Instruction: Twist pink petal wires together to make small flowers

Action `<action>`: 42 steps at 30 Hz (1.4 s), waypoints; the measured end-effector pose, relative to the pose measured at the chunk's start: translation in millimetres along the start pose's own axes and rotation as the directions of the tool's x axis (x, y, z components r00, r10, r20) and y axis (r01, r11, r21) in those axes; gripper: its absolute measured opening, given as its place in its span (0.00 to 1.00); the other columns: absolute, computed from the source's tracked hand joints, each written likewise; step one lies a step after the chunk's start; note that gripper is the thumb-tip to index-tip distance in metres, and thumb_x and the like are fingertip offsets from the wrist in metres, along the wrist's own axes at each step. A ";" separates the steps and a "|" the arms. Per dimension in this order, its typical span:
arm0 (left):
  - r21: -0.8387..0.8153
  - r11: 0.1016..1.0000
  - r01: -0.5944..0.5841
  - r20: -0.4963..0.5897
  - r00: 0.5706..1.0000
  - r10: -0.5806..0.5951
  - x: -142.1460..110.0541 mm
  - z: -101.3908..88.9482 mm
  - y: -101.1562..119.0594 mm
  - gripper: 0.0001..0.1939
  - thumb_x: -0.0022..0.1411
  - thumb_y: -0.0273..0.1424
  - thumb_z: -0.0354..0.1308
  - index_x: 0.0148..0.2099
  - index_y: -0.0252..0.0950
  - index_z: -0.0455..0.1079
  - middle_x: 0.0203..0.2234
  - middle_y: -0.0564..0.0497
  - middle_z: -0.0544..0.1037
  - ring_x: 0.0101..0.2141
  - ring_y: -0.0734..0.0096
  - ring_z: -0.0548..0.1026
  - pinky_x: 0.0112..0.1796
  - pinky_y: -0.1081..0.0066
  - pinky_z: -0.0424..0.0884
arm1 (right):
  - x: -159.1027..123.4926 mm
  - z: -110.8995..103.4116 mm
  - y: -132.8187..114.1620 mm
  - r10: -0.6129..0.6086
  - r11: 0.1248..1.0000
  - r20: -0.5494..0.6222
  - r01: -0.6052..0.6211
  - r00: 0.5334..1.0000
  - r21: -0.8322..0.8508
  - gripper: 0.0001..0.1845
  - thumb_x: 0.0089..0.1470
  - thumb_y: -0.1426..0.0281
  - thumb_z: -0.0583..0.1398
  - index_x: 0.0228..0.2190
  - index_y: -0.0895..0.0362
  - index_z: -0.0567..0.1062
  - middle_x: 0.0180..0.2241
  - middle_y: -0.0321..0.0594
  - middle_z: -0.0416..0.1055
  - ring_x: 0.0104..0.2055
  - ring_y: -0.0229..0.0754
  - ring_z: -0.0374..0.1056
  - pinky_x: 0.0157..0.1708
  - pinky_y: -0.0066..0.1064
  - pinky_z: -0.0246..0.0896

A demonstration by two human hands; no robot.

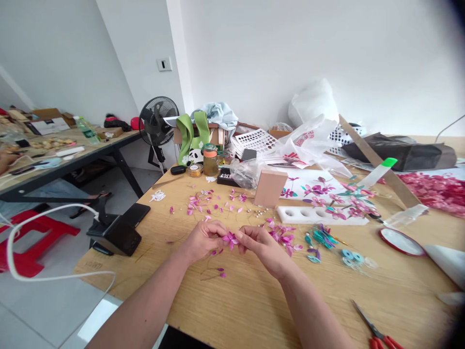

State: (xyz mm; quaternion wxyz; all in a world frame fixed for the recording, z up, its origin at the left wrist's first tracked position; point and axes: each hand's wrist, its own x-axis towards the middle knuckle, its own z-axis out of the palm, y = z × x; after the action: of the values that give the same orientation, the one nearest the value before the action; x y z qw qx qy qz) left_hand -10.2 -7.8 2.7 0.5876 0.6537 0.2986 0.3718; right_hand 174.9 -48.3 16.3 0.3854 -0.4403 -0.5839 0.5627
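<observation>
A small magenta artificial flower (pixel 230 239) is pinched between my two hands, just above the wooden table. My left hand (pixel 207 241) is closed on its left side, fingertips at the petals. From the other side, the thumb and fingers of my right hand (pixel 257 243) grip it too. Below them lie loose buds on thin stems (pixel 221 272). Loose pink petals (pixel 198 201) are scattered beyond my hands, and a heap of magenta flowers (pixel 281 235) lies by my right hand. The flower's stem is hidden by my fingers.
A white block with round holes (pixel 321 215) holds finished-looking pink flowers behind my right hand. Teal ribbon pieces (pixel 323 236), tape rolls (pixel 352 257) and red-handled scissors (pixel 376 327) lie to the right. A black device with a white cable (pixel 114 235) stands at the table's left edge.
</observation>
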 end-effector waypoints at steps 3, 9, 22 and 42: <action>0.000 1.000 -0.025 -0.051 0.998 0.025 0.5 -1.0 0.2 0.07 0.47 0.34 0.67 0.28 0.35 0.78 0.24 0.50 0.73 0.28 0.73 0.69 0.31 0.73 0.65 | 1.1 0.6 2.4 -0.006 1.000 0.009 0.006 1.000 0.000 0.20 0.50 0.53 0.60 0.22 0.58 0.70 0.19 0.32 0.64 0.24 0.34 0.56 0.27 0.28 0.49; 0.011 0.999 -0.038 -0.062 0.997 0.038 0.7 -1.1 -1.0 0.08 0.47 0.34 0.67 0.29 0.35 0.78 0.24 0.51 0.72 0.28 0.73 0.68 0.31 0.73 0.64 | 1.8 1.9 3.4 -0.003 1.000 0.015 0.003 1.000 0.027 0.19 0.48 0.54 0.61 0.24 0.58 0.70 0.20 0.32 0.64 0.24 0.34 0.57 0.28 0.27 0.50; 0.021 1.000 0.023 0.036 0.999 -0.023 -0.3 0.5 1.0 0.09 0.50 0.36 0.65 0.30 0.35 0.78 0.25 0.49 0.72 0.24 0.75 0.69 0.26 0.74 0.64 | 2.5 3.2 -1.6 -0.061 0.992 -0.045 0.065 0.997 0.110 0.17 0.48 0.55 0.62 0.26 0.58 0.72 0.23 0.35 0.67 0.26 0.35 0.59 0.28 0.28 0.53; 0.044 0.999 0.003 0.062 0.998 -0.006 0.5 2.4 1.2 0.09 0.49 0.36 0.65 0.27 0.35 0.78 0.24 0.49 0.72 0.28 0.72 0.69 0.29 0.73 0.64 | 3.5 5.3 4.0 -0.120 0.989 -0.054 0.125 0.991 0.085 0.14 0.50 0.58 0.61 0.30 0.58 0.72 0.27 0.36 0.67 0.30 0.37 0.61 0.31 0.29 0.55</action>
State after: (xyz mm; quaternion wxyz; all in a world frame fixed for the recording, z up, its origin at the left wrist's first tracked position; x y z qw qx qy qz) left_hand -7.9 -8.9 3.9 0.5829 0.6769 0.2898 0.3435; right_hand 169.1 -46.8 11.8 0.4525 -0.3997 -0.5748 0.5524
